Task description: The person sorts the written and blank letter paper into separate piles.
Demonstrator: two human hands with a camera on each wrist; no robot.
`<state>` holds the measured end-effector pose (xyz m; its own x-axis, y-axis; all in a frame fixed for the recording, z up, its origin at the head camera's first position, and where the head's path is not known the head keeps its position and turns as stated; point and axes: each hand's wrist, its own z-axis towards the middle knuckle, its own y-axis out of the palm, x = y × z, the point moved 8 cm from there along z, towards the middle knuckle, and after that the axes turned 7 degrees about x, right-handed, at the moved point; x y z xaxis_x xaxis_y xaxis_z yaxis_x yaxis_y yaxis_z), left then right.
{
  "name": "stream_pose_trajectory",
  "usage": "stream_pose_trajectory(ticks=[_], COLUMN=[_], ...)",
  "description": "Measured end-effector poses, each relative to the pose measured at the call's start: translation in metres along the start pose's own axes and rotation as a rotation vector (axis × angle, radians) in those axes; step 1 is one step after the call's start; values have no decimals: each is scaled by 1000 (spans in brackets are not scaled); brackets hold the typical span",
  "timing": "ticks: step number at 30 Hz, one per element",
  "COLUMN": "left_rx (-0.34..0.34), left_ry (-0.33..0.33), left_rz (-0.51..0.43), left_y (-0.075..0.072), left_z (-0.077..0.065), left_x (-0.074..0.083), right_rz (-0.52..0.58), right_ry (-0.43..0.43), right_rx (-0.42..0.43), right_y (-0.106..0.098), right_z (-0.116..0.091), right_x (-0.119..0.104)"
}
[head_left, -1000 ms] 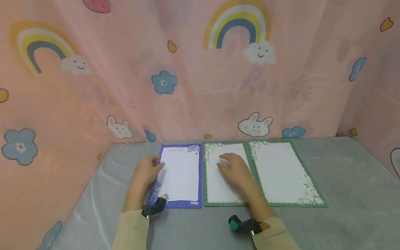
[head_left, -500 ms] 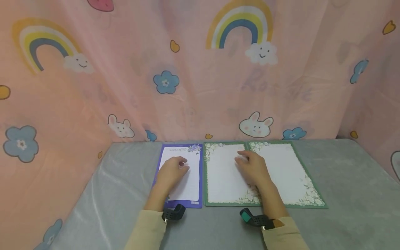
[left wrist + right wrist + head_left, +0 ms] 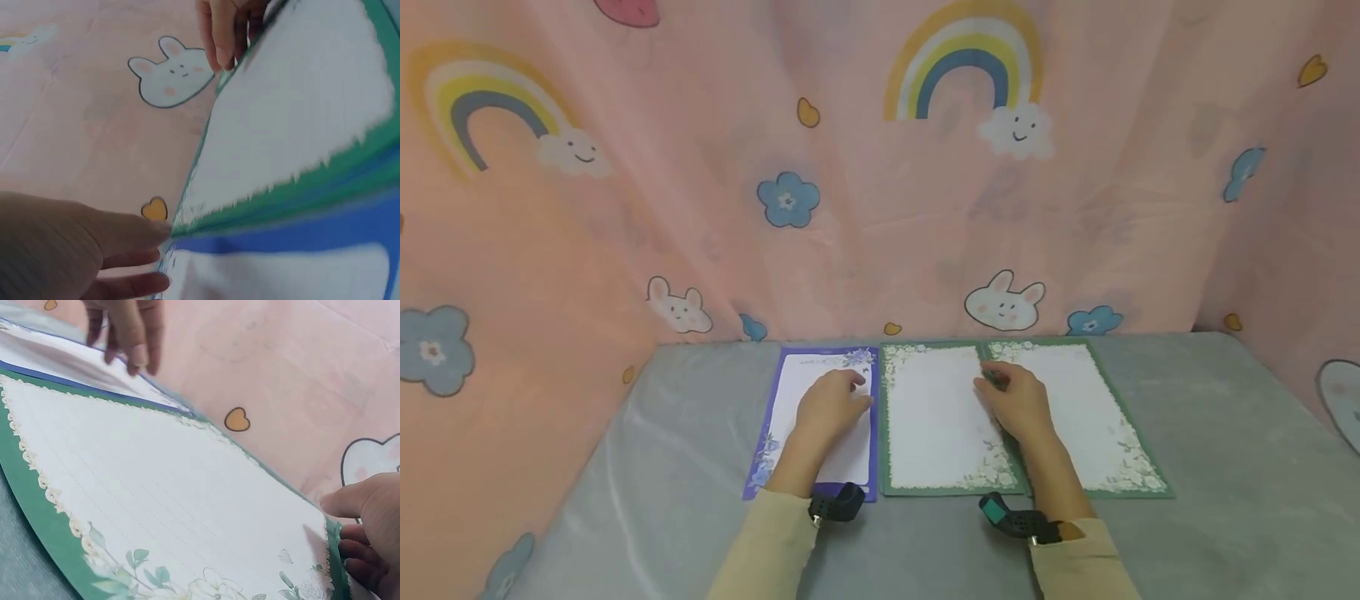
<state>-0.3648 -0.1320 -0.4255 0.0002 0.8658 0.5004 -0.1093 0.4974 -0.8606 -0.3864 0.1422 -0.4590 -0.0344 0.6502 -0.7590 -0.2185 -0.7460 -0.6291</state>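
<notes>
In the head view, a purple-bordered sheet of letter paper (image 3: 786, 392) lies left of a green-bordered sheet (image 3: 932, 417). A second green-bordered sheet (image 3: 1078, 408) adjoins that one on the right. My left hand (image 3: 829, 408) is over the purple sheet, thumb and fingers parted near its right edge. My right hand (image 3: 1018, 402) is at the seam between the two green sheets, fingers loosely bent. In the right wrist view, the right thumb (image 3: 347, 499) points over the middle sheet's edge, casting a shadow. The left hand (image 3: 131, 337) hangs above the purple paper there.
A grey cloth-covered table (image 3: 1210, 417) carries the sheets. Behind it hangs a pink curtain (image 3: 880, 208) printed with rainbows, flowers and rabbits. A black wrist strap (image 3: 838, 502) is on the left wrist and another black strap (image 3: 1022, 521) on the right.
My left hand has moved right, from the purple sheet's left edge to near its right edge. The right hand has moved right, from over the middle sheet to the seam.
</notes>
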Motion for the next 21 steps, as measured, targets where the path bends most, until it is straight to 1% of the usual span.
stream_pose_trajectory(ticks=[3,6,7,9,13,17,21], left_rx=[-6,-14,-20,-43,-69,-93,-138], left_ry=[8,10,8,-2,3,47,90], left_rz=[47,122,135,130,89,74,57], left_y=[8,19,22,29,35,39,42], left_z=[2,2,2,2,5,12,15], left_x=[11,13,13,9,-1,-15,-27], right_rz=[-5,-17,-24,-28,-36,-34,-29], right_ry=[11,29,29,29,16,14,8], right_rx=[13,21,22,19,3,-6,-5], right_y=[-2,-2,-2,-3,-2,-1,-2], right_z=[1,1,1,1,3,3,3], right_x=[3,5,6,6,6,7,7])
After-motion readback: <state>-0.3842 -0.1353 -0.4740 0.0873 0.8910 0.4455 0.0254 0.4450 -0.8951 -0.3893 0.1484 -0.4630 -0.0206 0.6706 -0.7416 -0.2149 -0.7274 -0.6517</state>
